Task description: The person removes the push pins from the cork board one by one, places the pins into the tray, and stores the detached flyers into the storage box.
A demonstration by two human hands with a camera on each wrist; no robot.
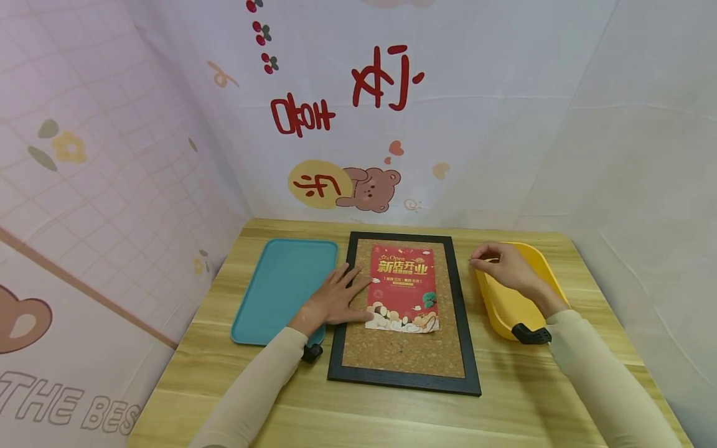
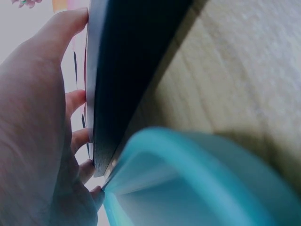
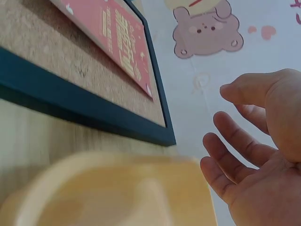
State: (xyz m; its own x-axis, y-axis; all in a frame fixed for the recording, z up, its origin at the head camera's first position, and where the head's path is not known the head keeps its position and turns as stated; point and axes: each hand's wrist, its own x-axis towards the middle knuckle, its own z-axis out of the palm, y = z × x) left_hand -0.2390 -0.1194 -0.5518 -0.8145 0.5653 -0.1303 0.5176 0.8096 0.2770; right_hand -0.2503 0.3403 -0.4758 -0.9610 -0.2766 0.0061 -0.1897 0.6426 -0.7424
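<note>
A red poster with gold lettering lies on a cork board in a black frame. My left hand spreads its fingers over the board's left side, the thumb and fingertips at the poster's left edge. In the left wrist view, its fingers lie over the frame's edge. My right hand is above the yellow tray's far left part, thumb and index fingertips brought together. A tiny dark speck shows at those tips; I cannot tell what it is. In the right wrist view the other fingers are loosely bent.
Left of the board, a teal tray lies flat, close to the frame. A deeper yellow tray stands to the right. All rest on a wood-grain table, with a printed white cloth hanging behind and at the sides.
</note>
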